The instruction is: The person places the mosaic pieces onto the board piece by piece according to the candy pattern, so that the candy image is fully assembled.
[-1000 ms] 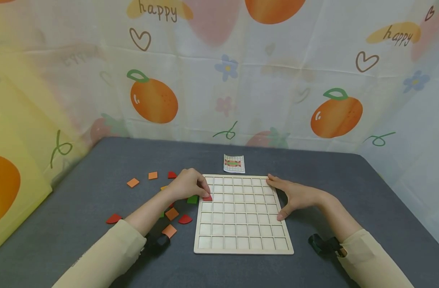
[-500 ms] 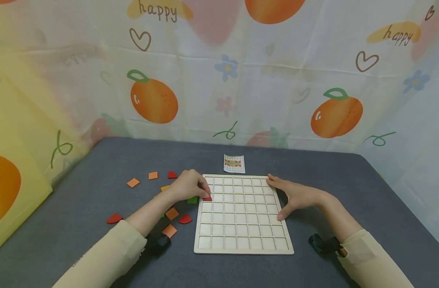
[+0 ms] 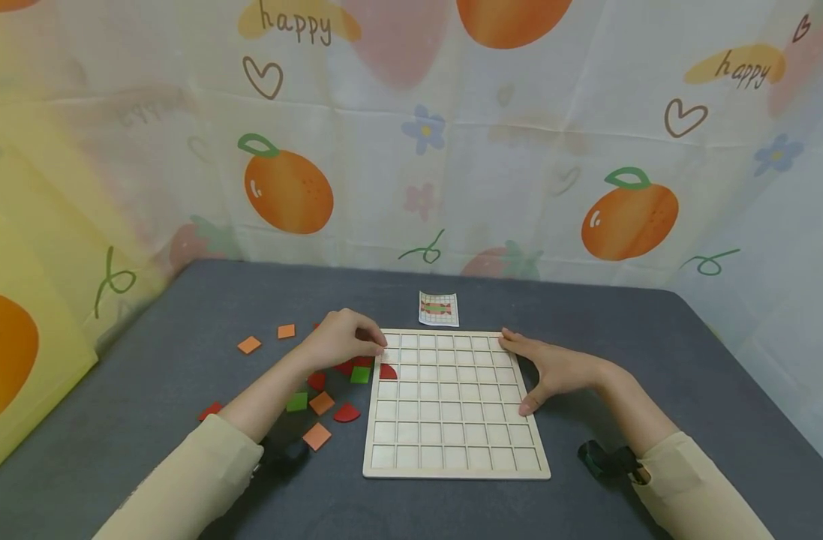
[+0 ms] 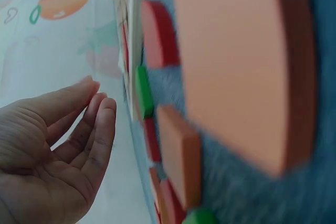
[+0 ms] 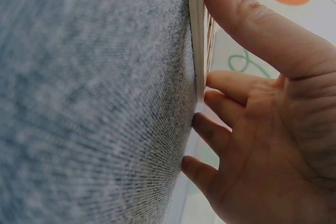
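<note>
The left hand (image 3: 339, 340) has lifted its fingers (image 4: 106, 121) off the red piece (image 3: 388, 372).

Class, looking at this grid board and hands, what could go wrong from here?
The left sleeve might brush the loose red piece beside it. The left hand, close to the placed red piece in the left column of the grid board, might knock that askew. The right hand touches the grid board's right edge, so a push could shift it.

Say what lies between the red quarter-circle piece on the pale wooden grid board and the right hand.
Only bare cells of the board; the head view shows it.
</note>
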`<state>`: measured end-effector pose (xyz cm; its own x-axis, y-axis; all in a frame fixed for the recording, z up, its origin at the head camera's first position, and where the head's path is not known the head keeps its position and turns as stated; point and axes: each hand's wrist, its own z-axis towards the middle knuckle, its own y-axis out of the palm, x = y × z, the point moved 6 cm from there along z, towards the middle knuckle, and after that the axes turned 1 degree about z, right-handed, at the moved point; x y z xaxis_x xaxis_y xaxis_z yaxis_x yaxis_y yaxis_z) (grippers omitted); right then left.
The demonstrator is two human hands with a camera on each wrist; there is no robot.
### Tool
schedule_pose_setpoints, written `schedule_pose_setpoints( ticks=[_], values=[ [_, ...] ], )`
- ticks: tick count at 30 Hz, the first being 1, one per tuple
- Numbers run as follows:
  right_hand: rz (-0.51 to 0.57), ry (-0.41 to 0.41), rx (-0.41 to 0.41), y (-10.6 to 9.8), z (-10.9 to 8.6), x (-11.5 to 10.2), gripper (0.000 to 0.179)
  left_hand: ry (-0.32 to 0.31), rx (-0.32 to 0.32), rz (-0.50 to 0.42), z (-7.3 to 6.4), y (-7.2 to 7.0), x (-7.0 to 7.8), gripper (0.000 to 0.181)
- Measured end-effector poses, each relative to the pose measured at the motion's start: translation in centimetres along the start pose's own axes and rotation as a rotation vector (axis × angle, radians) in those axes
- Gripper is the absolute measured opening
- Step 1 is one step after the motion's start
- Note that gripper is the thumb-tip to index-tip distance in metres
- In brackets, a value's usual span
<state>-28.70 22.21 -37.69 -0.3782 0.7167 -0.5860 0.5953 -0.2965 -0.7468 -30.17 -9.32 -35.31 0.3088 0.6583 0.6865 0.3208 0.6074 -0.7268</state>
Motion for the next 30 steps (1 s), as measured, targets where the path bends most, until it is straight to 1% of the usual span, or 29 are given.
schedule_pose_setpoints(
  ticks=[1, 4, 8, 11, 16, 19, 24, 30],
  values=[
    [0.002, 0.004, 0.0, 0.0, 0.0, 0.0, 0.121, -0.008, 0.006, -0.011, -0.1, -0.3, -0.2, 0.014],
    [0.004, -0.001, 0.001, 0.0, 0.0, 0.0, 0.121, -0.007, 0.02, -0.011, -0.4, -1.3, -0.5, 0.018],
    [0.007, -0.005, 0.002, -0.1, 0.1, 0.1, 0.121, -0.022, 0.05, -0.009, -0.9, -2.5, -1.2, 0.021],
    [0.004, -0.005, 0.004, 0.0, 0.1, 0.2, 0.121, -0.05, 0.068, -0.012, -1.2, -3.2, -1.8, 0.022],
    [-0.004, -0.002, 0.005, 0.0, 0.1, 0.3, 0.121, -0.099, 0.097, 0.016, -1.7, -4.0, -3.1, 0.024],
    [-0.007, 0.0, 0.006, 0.0, 0.1, 0.3, 0.121, -0.121, 0.1, 0.043, -2.0, -4.3, -3.9, 0.025],
    [-0.005, -0.008, 0.004, -0.1, 0.0, 0.1, 0.121, -0.154, 0.066, 0.059, -2.3, -4.0, -5.2, 0.025],
    [-0.005, -0.01, 0.0, -0.1, 0.0, 0.0, 0.121, -0.152, 0.068, 0.091, -2.2, -3.6, -6.2, 0.028]
  ],
)
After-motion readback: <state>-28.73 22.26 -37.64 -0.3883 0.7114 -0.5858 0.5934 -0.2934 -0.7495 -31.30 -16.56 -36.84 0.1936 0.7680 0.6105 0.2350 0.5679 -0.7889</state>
